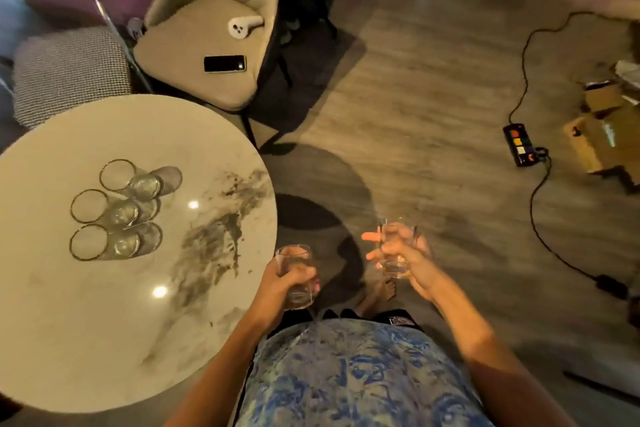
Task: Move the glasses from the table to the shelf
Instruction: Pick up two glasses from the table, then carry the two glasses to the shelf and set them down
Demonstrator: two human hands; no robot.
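Left hand [280, 282] and right hand [403, 251], forearms extended, each grip a glass [296, 276] upright off the table [104, 340].

Home living room: upholstered chair [207, 45], round marble table [104, 305], wood floor [415, 114], power strip [519, 144].

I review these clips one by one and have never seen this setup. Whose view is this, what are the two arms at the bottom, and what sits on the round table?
There is no machine here. A person wears a wide-angle camera on the head, so the single picture looks down at their own arms. The left hand grips one clear glass, and the right hand grips another glass, both held beside the table, above the floor. On the round marble table three more gold-rimmed glasses stand close together. Behind it, a beige chair holds a phone and a white controller. No shelf is in view.
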